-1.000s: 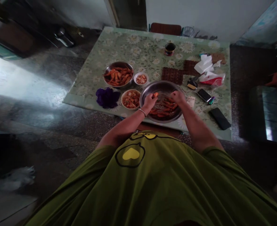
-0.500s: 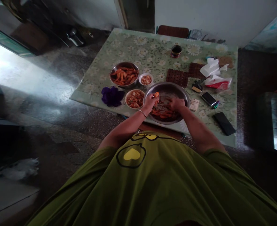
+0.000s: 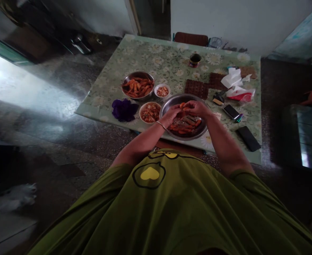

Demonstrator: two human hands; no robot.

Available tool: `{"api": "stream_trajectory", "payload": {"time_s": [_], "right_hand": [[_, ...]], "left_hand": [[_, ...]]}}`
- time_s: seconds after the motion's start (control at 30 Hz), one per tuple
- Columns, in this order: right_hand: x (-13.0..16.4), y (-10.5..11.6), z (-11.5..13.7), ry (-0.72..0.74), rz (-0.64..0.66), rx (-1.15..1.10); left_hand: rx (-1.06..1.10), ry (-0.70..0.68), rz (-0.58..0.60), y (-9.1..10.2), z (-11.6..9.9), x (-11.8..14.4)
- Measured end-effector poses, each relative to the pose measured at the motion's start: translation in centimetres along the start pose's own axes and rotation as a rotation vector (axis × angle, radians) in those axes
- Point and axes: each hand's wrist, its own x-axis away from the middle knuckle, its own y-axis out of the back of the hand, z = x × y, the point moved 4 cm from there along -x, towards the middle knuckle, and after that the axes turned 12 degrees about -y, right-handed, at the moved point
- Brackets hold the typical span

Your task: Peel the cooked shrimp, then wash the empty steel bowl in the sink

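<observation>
Two hands together over the big steel bowl (image 3: pixel 169 102), left hand (image 3: pixel 172 114) and right hand (image 3: pixel 198 108) both pinched on one orange shrimp (image 3: pixel 184 105), held just above the heap of shrimps (image 3: pixel 186 124) in the bottom. Looks like peeling, mid-step, shell apparently not yet off. Next likely calls for a firm pinch and a twist apart, kept over the bowl so nothing drops on the tabletop (image 3: pixel 150 53). Just left: small bowl of scraps (image 3: pixel 150 112), purple cloth (image 3: pixel 124 109). Farther back, second steel bowl (image 3: pixel 138 86) of orange pieces, tiny white dish (image 3: pixel 162 91) beside it. Off right, two phones (image 3: pixel 231 112), tissues (image 3: pixel 232 76).
</observation>
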Motion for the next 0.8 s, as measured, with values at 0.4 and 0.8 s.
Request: {"api": "stream_trajectory", "payload": {"time_s": [0.4,0.8], "right_hand": [[-3.6,1.2,-5.6,-0.359,-0.304,0.859],[-3.1,0.2,-7.7,-0.227,-0.141,1.144]], "left_hand": [[0.089,0.045,-0.217,3.3,1.6,1.3],[0.139,-0.002,-0.316,4.9,0.3,2.2]]}}
